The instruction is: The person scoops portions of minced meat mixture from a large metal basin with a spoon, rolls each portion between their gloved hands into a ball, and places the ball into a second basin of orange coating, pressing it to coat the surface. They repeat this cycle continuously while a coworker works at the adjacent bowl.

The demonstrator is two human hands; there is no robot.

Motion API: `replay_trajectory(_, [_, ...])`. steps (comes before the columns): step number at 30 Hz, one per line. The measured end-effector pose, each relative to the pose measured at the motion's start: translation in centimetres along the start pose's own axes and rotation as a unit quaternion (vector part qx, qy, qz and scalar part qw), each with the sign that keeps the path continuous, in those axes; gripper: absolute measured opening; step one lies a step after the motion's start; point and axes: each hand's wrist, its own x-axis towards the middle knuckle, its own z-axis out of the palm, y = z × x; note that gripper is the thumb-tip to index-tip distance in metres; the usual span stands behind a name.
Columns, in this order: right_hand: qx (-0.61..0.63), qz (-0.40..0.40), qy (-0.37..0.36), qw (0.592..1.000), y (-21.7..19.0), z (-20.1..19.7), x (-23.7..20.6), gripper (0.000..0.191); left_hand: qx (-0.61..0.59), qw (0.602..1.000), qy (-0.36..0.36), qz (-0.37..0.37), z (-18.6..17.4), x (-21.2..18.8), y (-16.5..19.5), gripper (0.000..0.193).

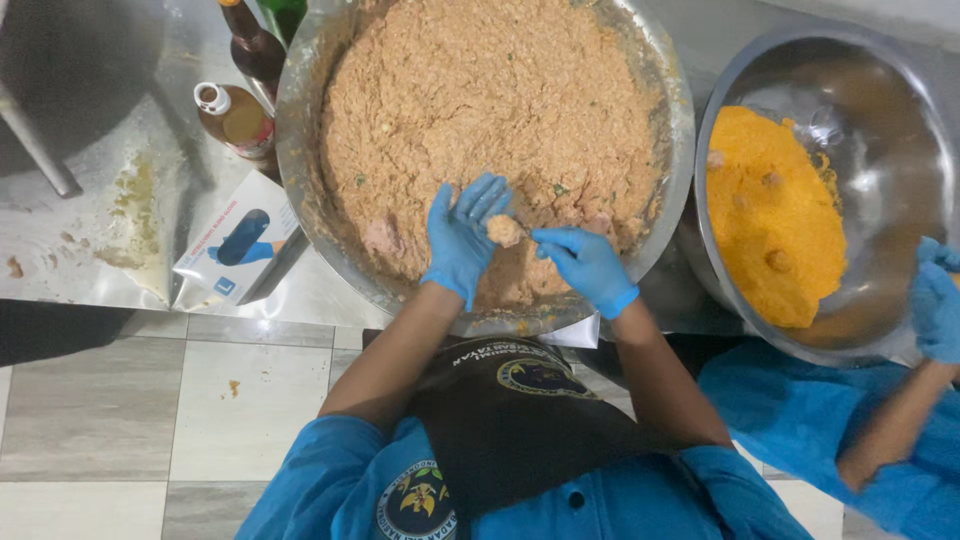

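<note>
Seen from above at a steel surface: left hand, blue-gloved, cupped palm-up beneath a small lump of meat mixture, just above the near edge of a large steel bowl heaped with the same pinkish-brown mixture. Right hand, also gloved, half-curled with fingertips pressed to the lump's side, pinching it against the left palm; lump thus held between both hands, neither fully clenched. Likely soft, moist and sticky, light in weight, easily squashed or torn; best cradled from below in a cupped palm rather than gripped hard, with glove surfaces probably slick with paste. Roughly round, no clear long axis and no evident pointing direction; at most slightly broader across than deep, though too small to tell with certainty. To the right, a second steel bowl holding orange crumbs with a few coated balls resting in them, and another person's gloved hand at its rim. To the left of the large bowl, a brown sauce bottle lying beside a darker bottle, and a glove box on the surface. Grey tiled floor below.
</note>
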Motion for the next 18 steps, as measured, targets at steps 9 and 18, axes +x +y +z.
replay_trajectory(9, [-0.297,-0.191,0.120,0.928,-7.1,0.2,-3.7,0.044,-0.114,0.988,-0.057,-0.082,0.9,-1.0,-2.3,0.070])
replay_trajectory(18, [-0.192,-0.107,0.206,0.954,-5.5,0.8,-3.6,0.028,-0.103,0.990,-0.091,-0.035,1.2,-0.8,-2.6,0.065])
